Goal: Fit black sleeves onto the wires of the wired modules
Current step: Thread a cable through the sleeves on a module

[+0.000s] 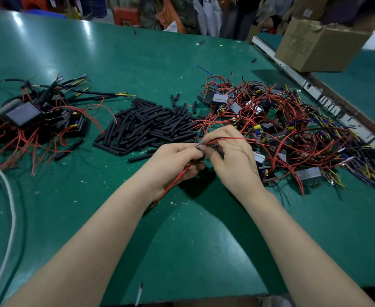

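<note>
My left hand (pixel 173 162) and my right hand (pixel 230 156) meet over the green table (pixel 193 240), just in front of a heap of black sleeves (pixel 146 127). The left hand grips a bundle of red wires (pixel 171 187) that trails down past its wrist; a small dark part sits between the fingertips, mostly hidden. The right hand pinches red and black wires (pixel 228 139) that run to the right toward a tangled pile of wired modules (pixel 281 129). A second pile of modules with sleeved wires (pixel 33 116) lies at the left.
A cardboard box (pixel 319 45) stands at the back right beyond a metal rail (pixel 310 89). A white cable (pixel 9 218) curves along the left edge. Loose sleeves (pixel 69 149) lie apart from the heap. Bare green surface lies between my forearms.
</note>
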A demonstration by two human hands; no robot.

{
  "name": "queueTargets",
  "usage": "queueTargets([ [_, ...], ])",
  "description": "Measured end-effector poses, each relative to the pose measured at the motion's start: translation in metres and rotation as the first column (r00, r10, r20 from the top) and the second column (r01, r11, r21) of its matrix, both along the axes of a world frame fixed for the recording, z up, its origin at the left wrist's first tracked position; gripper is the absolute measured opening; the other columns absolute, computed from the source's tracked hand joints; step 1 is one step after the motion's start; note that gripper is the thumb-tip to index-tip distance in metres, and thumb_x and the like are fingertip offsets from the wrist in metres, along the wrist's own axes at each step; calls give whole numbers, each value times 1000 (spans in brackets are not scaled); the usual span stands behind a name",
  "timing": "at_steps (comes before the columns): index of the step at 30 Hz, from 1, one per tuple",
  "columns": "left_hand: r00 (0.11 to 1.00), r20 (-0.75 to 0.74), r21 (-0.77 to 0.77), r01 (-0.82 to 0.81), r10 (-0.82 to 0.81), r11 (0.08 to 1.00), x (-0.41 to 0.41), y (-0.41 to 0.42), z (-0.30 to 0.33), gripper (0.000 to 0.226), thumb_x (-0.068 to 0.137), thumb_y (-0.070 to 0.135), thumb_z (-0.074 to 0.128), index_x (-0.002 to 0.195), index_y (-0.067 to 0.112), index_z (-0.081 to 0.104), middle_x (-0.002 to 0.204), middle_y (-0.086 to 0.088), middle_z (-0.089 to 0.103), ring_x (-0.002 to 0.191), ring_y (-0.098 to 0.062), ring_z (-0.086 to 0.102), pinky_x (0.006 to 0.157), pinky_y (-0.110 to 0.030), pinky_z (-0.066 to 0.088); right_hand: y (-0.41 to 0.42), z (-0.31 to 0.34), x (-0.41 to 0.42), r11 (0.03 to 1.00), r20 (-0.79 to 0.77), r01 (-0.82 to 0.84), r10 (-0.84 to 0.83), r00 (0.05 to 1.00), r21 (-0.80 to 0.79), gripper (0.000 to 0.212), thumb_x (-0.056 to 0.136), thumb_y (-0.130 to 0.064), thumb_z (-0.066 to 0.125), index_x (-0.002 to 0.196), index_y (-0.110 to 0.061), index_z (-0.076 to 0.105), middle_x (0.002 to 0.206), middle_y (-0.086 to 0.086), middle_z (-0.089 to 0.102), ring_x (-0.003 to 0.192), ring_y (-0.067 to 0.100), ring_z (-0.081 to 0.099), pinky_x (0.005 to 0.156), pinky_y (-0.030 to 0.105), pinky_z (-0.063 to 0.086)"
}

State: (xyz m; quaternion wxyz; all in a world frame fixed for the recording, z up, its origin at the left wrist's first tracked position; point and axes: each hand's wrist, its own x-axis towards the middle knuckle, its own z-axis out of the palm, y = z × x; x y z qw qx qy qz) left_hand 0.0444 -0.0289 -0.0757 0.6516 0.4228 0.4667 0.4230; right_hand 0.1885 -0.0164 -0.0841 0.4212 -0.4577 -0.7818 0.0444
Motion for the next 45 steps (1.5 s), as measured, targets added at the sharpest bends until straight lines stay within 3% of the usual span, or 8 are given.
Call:
queueTargets([
  [5,985,-162,195,-29,61,980,0,-3,-2,27,89,6,55,87,29,70,70,9,65,60,1,60,54,-11,47,1,0,-2,973,-143,-21,-13,990,-230,15,88,-15,66,84,-29,63,91,-17,56,87,-7,51,80,10,37],
  [10,978,-183,196,-66,102,978,0,0,-3,21,90,8,57,88,24,69,66,8,66,56,0,61,50,-12,46,3,1,1,884,-231,-124,19,973,-450,10,90,-30,64,87,-39,61,96,-4,64,91,14,59,83,29,46],
  [21,985,-125,197,-94,120,976,-3,2,-9,16,90,-1,57,98,9,66,78,-9,66,65,-10,63,58,-14,51,4,-1,-5,765,-209,-99,-48,977,-637,14,92,-40,58,105,-34,61,95,1,72,93,20,66,92,42,50],
  [26,975,-151,203,-130,162,971,-2,2,-9,7,89,9,63,94,12,65,80,-2,66,66,-8,64,57,-14,51,5,0,-3,808,-382,-169,-74,921,-564,13,90,-22,65,93,-34,62,102,0,69,89,17,62,90,41,51],
  [31,950,-173,308,-197,259,931,-6,3,-8,18,84,6,68,95,20,62,85,-3,69,64,-10,68,58,-20,52,5,2,-2,795,-405,-225,-29,914,-564,20,89,-18,65,103,-32,61,108,4,66,90,14,60,86,29,48],
  [37,906,-288,481,-144,311,865,-5,1,-8,30,87,8,65,91,37,61,92,5,71,74,-6,68,63,-18,53,0,5,-9,860,-451,-210,-26,892,-464,30,89,-2,62,92,-31,54,92,-8,64,89,10,61,89,24,49],
  [41,825,-393,533,-157,407,831,0,2,-11,25,87,8,62,92,32,63,87,14,70,72,1,65,75,-15,51,-4,0,-22,913,-404,-98,-78,911,-397,22,90,-5,61,99,-23,53,95,-5,63,94,15,61,91,29,48],
  [45,825,-376,527,-184,422,830,2,3,-12,24,86,8,64,88,32,63,82,13,68,65,-11,56,76,-32,52,-8,-2,-24,944,-385,-76,-58,921,-322,20,89,-11,60,103,-24,52,99,-1,64,99,20,61,90,41,49],
])
